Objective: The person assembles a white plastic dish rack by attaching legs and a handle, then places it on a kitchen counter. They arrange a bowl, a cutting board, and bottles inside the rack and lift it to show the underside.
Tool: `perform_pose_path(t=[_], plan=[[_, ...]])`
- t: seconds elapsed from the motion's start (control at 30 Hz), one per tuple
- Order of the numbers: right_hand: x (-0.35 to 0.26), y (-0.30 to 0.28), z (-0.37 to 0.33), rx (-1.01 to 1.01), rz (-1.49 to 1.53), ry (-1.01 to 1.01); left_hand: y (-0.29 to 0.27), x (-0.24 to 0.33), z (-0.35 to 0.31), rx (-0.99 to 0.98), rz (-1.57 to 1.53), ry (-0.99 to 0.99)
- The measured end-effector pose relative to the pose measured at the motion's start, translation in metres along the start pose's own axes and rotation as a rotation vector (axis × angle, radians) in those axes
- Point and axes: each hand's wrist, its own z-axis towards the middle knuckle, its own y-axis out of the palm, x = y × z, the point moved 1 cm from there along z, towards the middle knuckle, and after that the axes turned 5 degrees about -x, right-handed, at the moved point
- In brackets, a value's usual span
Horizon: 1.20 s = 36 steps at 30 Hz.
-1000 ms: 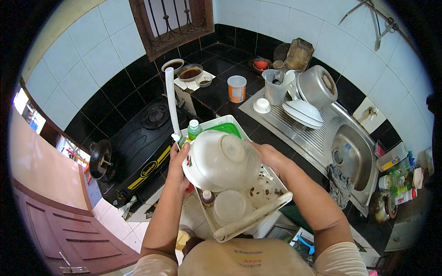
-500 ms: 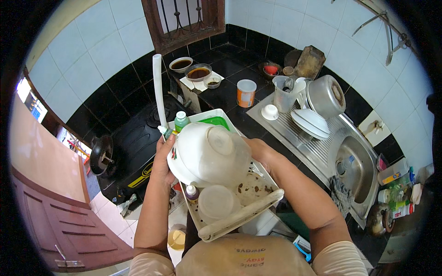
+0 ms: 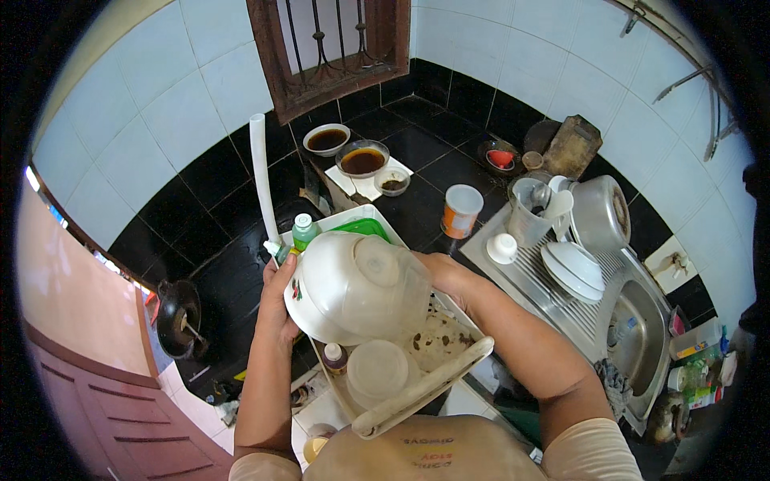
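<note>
Both hands carry a dirty white plastic tray (image 3: pixel 446 346) at chest height. My left hand (image 3: pixel 277 295) is closed round its left side, thumb up beside the bottles. My right hand (image 3: pixel 439 274) grips the opposite side, its fingertips hidden behind the bowls. Inside the tray, a white bowl (image 3: pixel 317 276) and a cloudy plastic bowl (image 3: pixel 385 280) lie upturned, one against the other. Near them are a round translucent tub (image 3: pixel 378 370), a small dark bottle (image 3: pixel 334 357), a green bottle (image 3: pixel 305 231) and a green container (image 3: pixel 361 228). A long white tube (image 3: pixel 261 172) rises at the far left corner.
A black stove (image 3: pixel 216 276) with a wok (image 3: pixel 180 317) is at left. Bowls of dark liquid (image 3: pixel 362 160) and an orange-white tub (image 3: pixel 462 212) stand on the black counter. To the right, the sink drainboard (image 3: pixel 513 280) holds plates (image 3: pixel 573 271), a jug (image 3: pixel 528 212) and a pot (image 3: pixel 601 212).
My view has shifted, so the counter and sink sit lower and further right. The tray has swung slightly toward the left with both hands still on it; its contents look unchanged.
</note>
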Motion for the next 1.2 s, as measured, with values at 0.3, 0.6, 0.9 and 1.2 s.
perform_pose_path(t=[0.3,0.6,0.9,1.2], plan=[[-0.078,-0.019,0.100,0.103,-0.204,-0.053,-0.014,0.042,0.120,-0.019,0.065,0.032],[-0.129,-0.037,0.142,0.109,-0.052,-0.022,-0.011,0.067,0.189,-0.013,0.045,-0.028],[-0.173,-0.112,0.186,0.172,-0.105,-0.023,0.040,0.065,0.272,-0.044,0.100,0.004],[-0.228,-0.214,0.244,0.317,-0.300,-0.053,0.084,0.036,0.400,-0.155,0.052,-0.055]])
